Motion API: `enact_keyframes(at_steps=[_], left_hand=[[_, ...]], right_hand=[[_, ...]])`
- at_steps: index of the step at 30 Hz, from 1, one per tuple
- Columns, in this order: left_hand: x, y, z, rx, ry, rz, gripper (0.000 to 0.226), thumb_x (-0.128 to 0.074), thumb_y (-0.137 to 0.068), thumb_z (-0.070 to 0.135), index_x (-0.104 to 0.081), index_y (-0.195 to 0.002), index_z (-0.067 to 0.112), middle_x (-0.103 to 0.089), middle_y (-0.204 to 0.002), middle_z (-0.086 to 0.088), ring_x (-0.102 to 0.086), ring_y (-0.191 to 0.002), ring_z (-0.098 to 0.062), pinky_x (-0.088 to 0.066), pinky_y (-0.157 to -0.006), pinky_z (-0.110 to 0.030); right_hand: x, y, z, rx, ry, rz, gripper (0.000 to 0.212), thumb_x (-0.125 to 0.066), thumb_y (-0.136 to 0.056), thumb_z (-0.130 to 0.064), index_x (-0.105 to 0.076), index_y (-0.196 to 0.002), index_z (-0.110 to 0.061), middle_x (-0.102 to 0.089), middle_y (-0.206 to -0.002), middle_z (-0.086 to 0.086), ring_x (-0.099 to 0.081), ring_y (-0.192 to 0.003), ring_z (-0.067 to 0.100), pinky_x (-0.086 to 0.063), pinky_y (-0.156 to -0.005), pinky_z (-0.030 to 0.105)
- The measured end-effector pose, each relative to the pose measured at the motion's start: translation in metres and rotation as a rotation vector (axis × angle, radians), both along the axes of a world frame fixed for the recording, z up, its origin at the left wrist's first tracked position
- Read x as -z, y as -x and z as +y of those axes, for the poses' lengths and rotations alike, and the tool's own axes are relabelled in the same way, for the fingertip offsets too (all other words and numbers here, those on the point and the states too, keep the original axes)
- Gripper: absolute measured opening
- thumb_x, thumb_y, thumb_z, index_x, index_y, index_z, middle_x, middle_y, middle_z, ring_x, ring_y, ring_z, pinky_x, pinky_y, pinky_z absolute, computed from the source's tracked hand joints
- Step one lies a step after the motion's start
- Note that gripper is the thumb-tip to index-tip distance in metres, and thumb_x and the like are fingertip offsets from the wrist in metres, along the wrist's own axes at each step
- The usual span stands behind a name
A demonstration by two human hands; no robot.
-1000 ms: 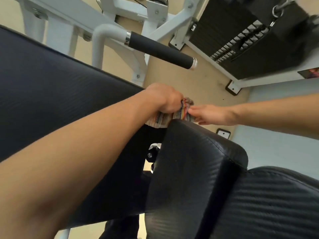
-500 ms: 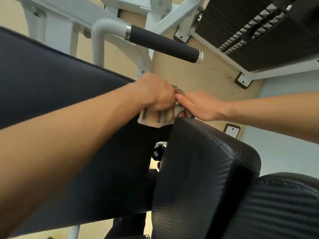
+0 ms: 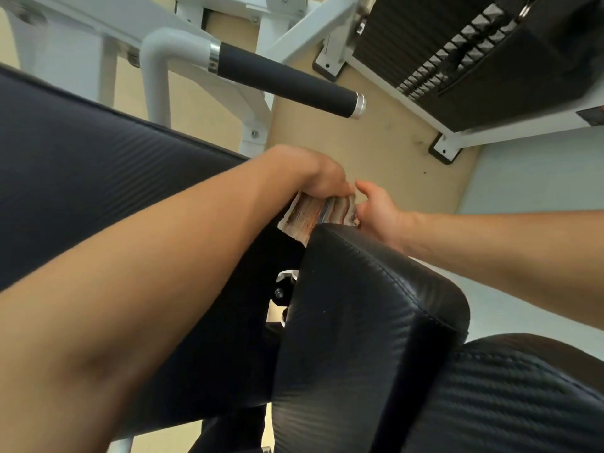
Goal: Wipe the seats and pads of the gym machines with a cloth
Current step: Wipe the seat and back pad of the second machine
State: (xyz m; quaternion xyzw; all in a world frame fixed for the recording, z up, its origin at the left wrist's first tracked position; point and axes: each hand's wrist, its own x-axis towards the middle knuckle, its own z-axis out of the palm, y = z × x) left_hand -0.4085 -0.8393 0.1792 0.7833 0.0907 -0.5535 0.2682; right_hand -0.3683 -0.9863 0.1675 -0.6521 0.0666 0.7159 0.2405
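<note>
one cloth [image 3: 318, 214], gripped in the fisted left hand [image 3: 322, 179]; right hand [image 3: 376, 209] pinches its edge. three black pads: one [image 3: 366, 322] just below the grip.

A cloth [image 3: 322, 213] is lying at the far end of the small pad [image 3: 366, 308], between the left hand [image 3: 322, 178] and the right hand [image 3: 376, 209]. The long pad [image 3: 98, 178] is stretching to the left, with the handle [image 3: 287, 85] behind it and the weight stack [image 3: 457, 60] far right.
</note>
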Motion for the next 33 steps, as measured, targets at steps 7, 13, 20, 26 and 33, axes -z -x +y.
enact_keyframes(at_steps=[7,13,20,26,33], left_hand=[[-0.022,0.028,0.005,0.159,-0.189,-0.255,0.049,-0.023,-0.106,0.054,-0.062,-0.114,0.025,-0.067,-0.102,-0.003,-0.062,-0.090,-0.022,-0.046,-0.077,-0.038],[-0.016,0.020,0.007,0.111,-0.115,-0.186,0.048,-0.025,-0.107,0.051,-0.063,-0.113,0.023,-0.066,-0.097,-0.002,-0.062,-0.086,-0.018,-0.041,-0.074,-0.033],[-0.011,0.003,-0.005,0.250,-0.120,-0.110,0.037,-0.030,-0.109,0.043,-0.058,-0.116,0.020,-0.060,-0.092,0.000,-0.059,-0.086,-0.018,-0.041,-0.076,-0.034],[-0.013,0.046,0.006,0.260,-0.130,-0.535,0.027,-0.039,-0.103,0.046,-0.058,-0.118,0.032,-0.069,-0.107,0.002,-0.064,-0.089,-0.022,-0.048,-0.072,-0.039],[-0.020,0.010,0.002,0.123,-0.169,-0.182,0.036,-0.038,-0.106,0.044,-0.063,-0.113,0.019,-0.058,-0.083,0.002,-0.056,-0.073,-0.014,-0.037,-0.064,-0.031]], right_hand=[[-0.009,0.010,0.002,0.282,0.027,-0.242,0.022,-0.058,-0.100,-0.029,-0.073,-0.094,-0.014,-0.073,-0.087,-0.001,-0.066,-0.073,0.010,-0.050,-0.076,0.006],[-0.009,0.012,0.020,0.226,0.093,-0.141,0.040,-0.048,-0.103,-0.035,-0.069,-0.083,-0.008,-0.076,-0.076,0.009,-0.071,-0.068,0.022,-0.053,-0.054,0.018],[-0.011,0.007,-0.004,0.042,0.156,-0.265,0.037,-0.048,-0.104,-0.036,-0.070,-0.118,-0.010,-0.071,-0.109,0.005,-0.062,-0.094,0.018,-0.043,-0.058,0.008],[-0.014,0.010,-0.001,-0.070,0.113,-0.244,0.034,-0.033,-0.110,-0.019,-0.063,-0.123,-0.008,-0.059,-0.137,0.017,-0.067,-0.110,0.019,-0.047,-0.080,0.025],[-0.008,0.012,0.022,-0.283,-0.004,-0.421,0.043,-0.033,-0.110,-0.027,-0.057,-0.137,-0.005,-0.058,-0.134,0.015,-0.053,-0.126,0.031,-0.036,-0.093,0.026]])
